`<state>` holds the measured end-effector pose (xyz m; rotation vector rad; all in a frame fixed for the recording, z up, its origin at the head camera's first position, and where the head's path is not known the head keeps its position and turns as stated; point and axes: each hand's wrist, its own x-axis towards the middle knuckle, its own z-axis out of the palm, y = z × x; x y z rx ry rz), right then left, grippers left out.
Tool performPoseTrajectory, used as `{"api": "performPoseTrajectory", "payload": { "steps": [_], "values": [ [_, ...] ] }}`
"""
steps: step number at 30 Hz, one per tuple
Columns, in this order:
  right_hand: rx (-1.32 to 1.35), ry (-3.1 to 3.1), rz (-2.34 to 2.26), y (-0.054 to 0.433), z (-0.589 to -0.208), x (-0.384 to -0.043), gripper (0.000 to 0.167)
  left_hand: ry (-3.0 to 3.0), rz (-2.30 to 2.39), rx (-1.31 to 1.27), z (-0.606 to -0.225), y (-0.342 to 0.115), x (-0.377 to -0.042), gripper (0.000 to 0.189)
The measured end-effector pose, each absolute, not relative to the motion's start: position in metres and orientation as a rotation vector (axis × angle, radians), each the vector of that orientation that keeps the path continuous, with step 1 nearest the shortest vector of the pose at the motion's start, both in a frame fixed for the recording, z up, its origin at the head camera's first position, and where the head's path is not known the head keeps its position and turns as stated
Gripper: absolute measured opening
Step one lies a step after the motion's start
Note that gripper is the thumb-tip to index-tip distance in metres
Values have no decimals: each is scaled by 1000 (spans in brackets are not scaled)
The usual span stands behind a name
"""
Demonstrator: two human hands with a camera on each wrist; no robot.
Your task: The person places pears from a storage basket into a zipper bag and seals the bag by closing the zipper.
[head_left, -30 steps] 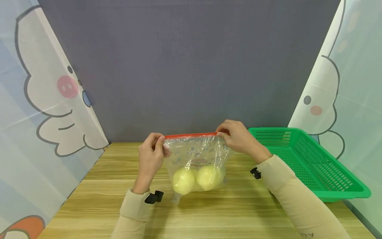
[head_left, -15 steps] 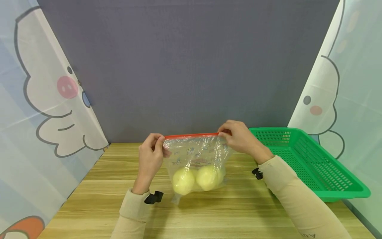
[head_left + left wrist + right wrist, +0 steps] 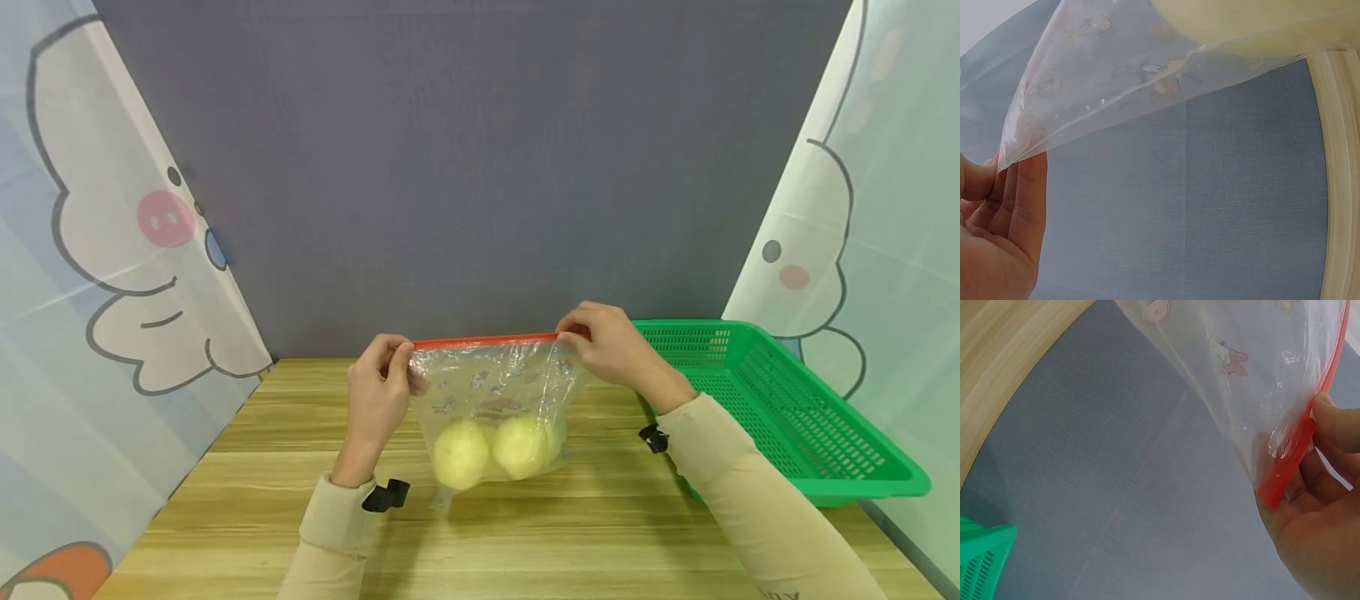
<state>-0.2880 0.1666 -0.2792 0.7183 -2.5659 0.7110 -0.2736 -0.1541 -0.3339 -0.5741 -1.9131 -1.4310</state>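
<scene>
A clear zip bag point(image 3: 495, 387) with a red zip strip point(image 3: 487, 340) and small printed figures hangs between both hands. Inside its lower part lie round, pale yellow fruits or vegetables point(image 3: 461, 454); their exact kind I cannot tell. My left hand point(image 3: 378, 392) pinches the top left corner between thumb and fingers, also visible in the left wrist view. With thumb and index finger, my right hand point(image 3: 603, 343) pinches the red strip close to its right end. In the right wrist view, the strip's red end point(image 3: 1282, 478) sticks out past the pinch, over the other fingers.
A green perforated plastic basket point(image 3: 795, 425) stands on the right side of the wood-grain table point(image 3: 525, 550). Behind the table rises a dark grey panel point(image 3: 480, 167). Cartoon-printed curtains point(image 3: 120, 233) hang at both sides.
My right hand has slid a little to the right along the red strip, nearer the bag's right end. The left hand and the bag's contents have stayed put.
</scene>
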Motion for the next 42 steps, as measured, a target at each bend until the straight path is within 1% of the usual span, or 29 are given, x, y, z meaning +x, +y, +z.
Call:
{"api": "performPoseTrajectory", "payload": {
  "steps": [7,12,19,35,42],
  "values": [
    [716,-2566,706,167,-280,-287,12,-1912,-1440,-575,-334,-155,-273,23],
    [692,-2578,712,170,-281,-286,13,-1912,-1459,-564,-333,-154,-272,20],
    [658,-2577,731,176,-283,-287,12,-1920,-1439,-561,-334,-155,-274,23],
    [619,-2587,761,181,-284,-285,11,-1905,-1444,-558,-333,-155,-274,17],
    [613,-2587,771,185,-283,-283,12,-1901,-1436,-570,-333,-155,-273,20]
  ]
}}
